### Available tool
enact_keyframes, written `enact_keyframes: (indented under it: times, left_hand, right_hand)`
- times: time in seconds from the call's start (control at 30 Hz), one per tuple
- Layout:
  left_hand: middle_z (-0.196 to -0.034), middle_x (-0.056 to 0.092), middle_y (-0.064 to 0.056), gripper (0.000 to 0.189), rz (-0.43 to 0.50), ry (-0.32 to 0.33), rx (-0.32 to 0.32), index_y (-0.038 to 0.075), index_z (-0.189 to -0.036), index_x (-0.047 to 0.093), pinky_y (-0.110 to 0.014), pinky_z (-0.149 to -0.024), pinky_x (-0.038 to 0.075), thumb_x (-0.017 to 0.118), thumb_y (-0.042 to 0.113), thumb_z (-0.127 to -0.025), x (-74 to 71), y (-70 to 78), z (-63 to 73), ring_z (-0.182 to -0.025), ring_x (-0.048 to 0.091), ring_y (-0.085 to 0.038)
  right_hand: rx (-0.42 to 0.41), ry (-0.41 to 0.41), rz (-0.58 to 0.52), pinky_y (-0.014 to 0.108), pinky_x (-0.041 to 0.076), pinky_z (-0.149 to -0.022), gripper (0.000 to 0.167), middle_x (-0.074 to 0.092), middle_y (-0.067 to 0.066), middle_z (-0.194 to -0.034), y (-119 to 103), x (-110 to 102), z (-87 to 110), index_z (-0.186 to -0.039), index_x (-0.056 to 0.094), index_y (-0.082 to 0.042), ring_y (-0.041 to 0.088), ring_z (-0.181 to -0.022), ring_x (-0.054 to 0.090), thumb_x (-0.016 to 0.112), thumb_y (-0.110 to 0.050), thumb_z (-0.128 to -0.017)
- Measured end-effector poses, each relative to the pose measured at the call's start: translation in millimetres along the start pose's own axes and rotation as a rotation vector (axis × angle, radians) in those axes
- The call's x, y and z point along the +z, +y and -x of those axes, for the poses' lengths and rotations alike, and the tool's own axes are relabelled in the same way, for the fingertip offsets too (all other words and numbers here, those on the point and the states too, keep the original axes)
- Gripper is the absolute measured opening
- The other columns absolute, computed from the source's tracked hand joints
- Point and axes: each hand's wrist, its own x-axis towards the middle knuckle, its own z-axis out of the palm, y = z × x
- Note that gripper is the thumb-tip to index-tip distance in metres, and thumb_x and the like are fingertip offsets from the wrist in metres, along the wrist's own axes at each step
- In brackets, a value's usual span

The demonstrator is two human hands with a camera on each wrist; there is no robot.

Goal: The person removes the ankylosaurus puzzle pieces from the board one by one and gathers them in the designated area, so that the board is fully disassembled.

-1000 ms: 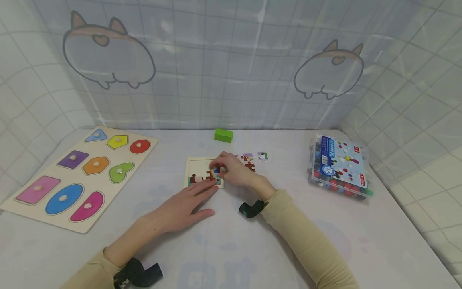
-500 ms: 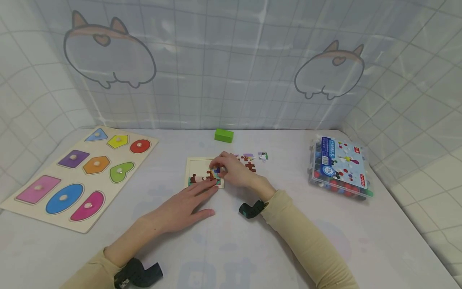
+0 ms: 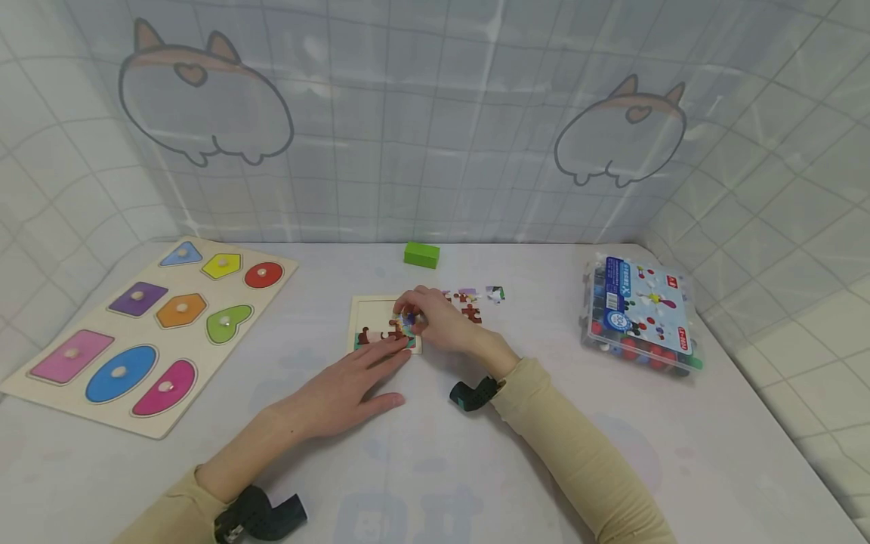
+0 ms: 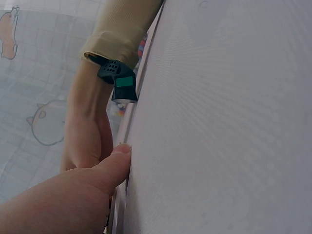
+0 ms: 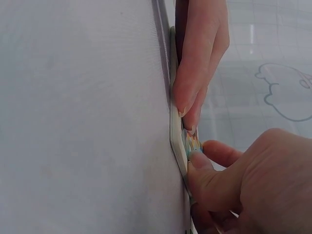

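A small jigsaw tray (image 3: 365,304) with a pale frame lies mid-table, its lower part filled with brown, pink and green pieces. My left hand (image 3: 343,389) rests flat with fingertips on the tray's lower edge, fingers straight. Over the tray's right side, my right hand (image 3: 442,321) pinches a colourful puzzle piece (image 5: 193,141) between thumb and index finger. In the right wrist view that piece sits right at the tray's frame (image 5: 176,131), close to the left fingertips (image 5: 183,105). The right hand hides part of the tray in the head view.
Loose puzzle pieces (image 3: 470,312) lie right of the tray, with one piece (image 3: 495,294) farther out. A green block (image 3: 421,255) stands behind. To the left is a wooden shape board (image 3: 152,302) with knobs; at right sits a clear case (image 3: 639,313) of coloured balls.
The right fingers have shifted very slightly with the piece at the tray's right side. The left hand stays in place.
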Motion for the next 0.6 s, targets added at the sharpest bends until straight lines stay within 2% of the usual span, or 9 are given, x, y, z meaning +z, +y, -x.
enact_keyframes:
  times: [0.6]
  left_hand:
    - [-0.163, 0.029, -0.003, 0.069, -0.002, 0.004, 0.000, 0.019, -0.157, 0.035, -0.052, -0.117, 0.034, 0.051, 0.054, -0.100, 0.3, -0.4, -0.5, -0.149, 0.030, -0.028]
  right_hand:
    - [0.004, 0.005, -0.036, 0.033, 0.045, -0.093, 0.035, 0.057, 0.007, -0.112, 0.1, -0.4, 1.0, -0.120, 0.062, -0.009, 0.021, -0.104, 0.051, 0.061, 0.009, -0.091]
